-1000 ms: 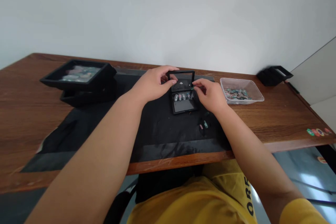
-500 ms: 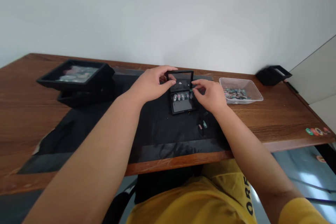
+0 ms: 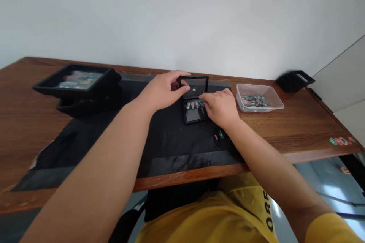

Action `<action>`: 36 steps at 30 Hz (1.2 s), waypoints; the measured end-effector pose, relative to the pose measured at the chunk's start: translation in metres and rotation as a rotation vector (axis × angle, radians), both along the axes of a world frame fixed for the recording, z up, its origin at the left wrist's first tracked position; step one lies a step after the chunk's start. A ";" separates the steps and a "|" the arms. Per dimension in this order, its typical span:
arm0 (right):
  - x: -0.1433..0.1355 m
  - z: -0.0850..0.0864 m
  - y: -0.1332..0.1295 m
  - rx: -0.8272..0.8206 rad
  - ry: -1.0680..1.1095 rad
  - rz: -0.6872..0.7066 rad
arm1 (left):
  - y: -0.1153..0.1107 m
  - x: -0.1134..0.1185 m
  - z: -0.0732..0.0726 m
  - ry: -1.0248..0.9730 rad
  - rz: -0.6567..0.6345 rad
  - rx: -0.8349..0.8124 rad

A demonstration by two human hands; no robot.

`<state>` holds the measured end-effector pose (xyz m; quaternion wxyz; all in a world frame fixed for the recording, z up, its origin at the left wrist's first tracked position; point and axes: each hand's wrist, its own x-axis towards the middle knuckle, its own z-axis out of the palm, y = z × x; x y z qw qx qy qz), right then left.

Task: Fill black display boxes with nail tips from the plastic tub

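Black capital letters (image 3: pixel 268 210) reading "ORF", the last perhaps an "E" cut short, run sideways up the yellow clothing (image 3: pixel 251 193) of a person seated at a wooden worktop (image 3: pixel 288 134), with the "O" lowest and nearest the wearer. Round stickers (image 3: pixel 343 141) in green, red and a dark-centered orange ring line the worktop's front edge at far right, their printed marks too small to read. Another sticker (image 3: pixel 345 170), pale with an orange-red mark, shows below that edge, its print equally illegible.
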<state>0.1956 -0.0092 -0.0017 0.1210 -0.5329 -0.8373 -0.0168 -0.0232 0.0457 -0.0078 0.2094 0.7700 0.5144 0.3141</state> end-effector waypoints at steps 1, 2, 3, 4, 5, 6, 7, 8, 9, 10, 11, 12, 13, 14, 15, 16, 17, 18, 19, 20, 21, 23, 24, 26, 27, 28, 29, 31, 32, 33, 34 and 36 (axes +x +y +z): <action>-0.001 0.000 -0.001 -0.003 -0.011 0.017 | 0.000 0.000 0.000 0.000 0.002 -0.004; -0.002 -0.001 -0.002 -0.004 -0.015 0.024 | 0.000 0.000 0.000 -0.001 0.001 -0.007; -0.002 -0.001 -0.002 -0.001 -0.016 0.022 | 0.000 -0.001 -0.001 -0.002 0.000 -0.009; -0.002 -0.001 -0.002 0.006 -0.015 0.017 | 0.001 -0.001 -0.001 -0.002 -0.002 -0.006; -0.001 -0.001 -0.002 0.013 -0.016 0.011 | 0.001 -0.001 -0.001 -0.003 -0.005 -0.002; -0.001 -0.001 -0.002 0.020 -0.019 0.008 | 0.001 -0.001 -0.001 -0.002 -0.008 0.002; 0.000 -0.001 -0.002 0.028 -0.024 0.008 | 0.001 -0.001 -0.001 0.001 -0.008 0.006; 0.000 -0.001 -0.003 0.036 -0.031 0.008 | 0.001 -0.001 -0.001 0.005 -0.004 0.006; 0.000 -0.001 -0.003 0.045 -0.040 0.008 | 0.001 -0.001 0.000 0.010 -0.001 0.005; 0.000 -0.001 -0.003 0.054 -0.050 0.006 | 0.000 -0.001 0.000 0.016 0.002 0.002; -0.001 -0.001 -0.004 0.062 -0.060 0.001 | 0.000 0.000 0.001 0.021 0.004 0.000; -0.001 0.000 -0.004 0.068 -0.070 -0.007 | 0.000 0.000 0.001 0.022 0.003 -0.001; -0.001 0.000 -0.004 0.071 -0.078 -0.015 | 0.000 0.000 0.001 0.018 0.000 -0.001; -0.002 0.000 -0.004 0.071 -0.084 -0.022 | 0.000 0.000 0.001 0.010 -0.005 -0.003; -0.002 0.000 -0.004 0.069 -0.088 -0.024 | 0.000 0.000 0.001 0.000 -0.009 -0.006; -0.001 -0.001 -0.004 0.066 -0.091 -0.021 | 0.000 0.000 0.000 -0.007 -0.011 -0.011; -0.001 -0.001 -0.004 0.062 -0.091 -0.013 | 0.000 -0.001 0.000 -0.010 -0.011 -0.016; -0.001 -0.002 -0.004 0.059 -0.088 0.000 | 0.000 -0.001 0.000 -0.009 -0.010 -0.019; -0.001 -0.002 -0.004 0.056 -0.082 0.013 | 0.000 -0.001 0.000 -0.006 -0.007 -0.019; 0.000 -0.003 -0.004 0.052 -0.071 0.025 | 0.000 -0.001 0.000 -0.001 -0.003 -0.018; 0.000 -0.003 -0.004 0.046 -0.056 0.032 | -0.001 -0.001 0.001 0.004 0.001 -0.015; 0.001 -0.004 -0.004 0.021 -0.009 0.032 | -0.001 -0.001 0.002 0.012 0.005 -0.016; 0.002 -0.004 -0.003 0.003 0.025 0.028 | -0.001 -0.001 0.002 0.017 0.007 -0.019; 0.004 -0.003 -0.001 -0.030 0.115 0.020 | -0.001 -0.002 0.003 0.025 0.013 -0.024; 0.006 -0.003 0.000 -0.039 0.166 0.016 | -0.001 -0.002 0.003 0.027 0.015 -0.027; 0.009 -0.003 0.002 -0.041 0.217 0.011 | -0.001 -0.002 0.003 0.026 0.015 -0.030; 0.011 -0.002 0.004 -0.038 0.261 0.005 | -0.001 -0.002 0.003 0.025 0.014 -0.031; 0.017 -0.002 0.008 -0.023 0.315 -0.012 | 0.000 -0.003 0.002 0.022 0.012 -0.028; 0.020 -0.002 0.010 -0.018 0.326 -0.021 | 0.000 -0.003 0.002 0.021 0.010 -0.025; 0.022 -0.002 0.011 -0.018 0.329 -0.031 | 0.000 -0.003 0.002 0.021 0.009 -0.023; 0.023 -0.002 0.012 -0.026 0.326 -0.038 | 0.000 -0.003 0.002 0.021 0.007 -0.023; 0.026 -0.002 0.014 -0.053 0.314 -0.048 | -0.001 -0.003 0.002 0.021 0.005 -0.028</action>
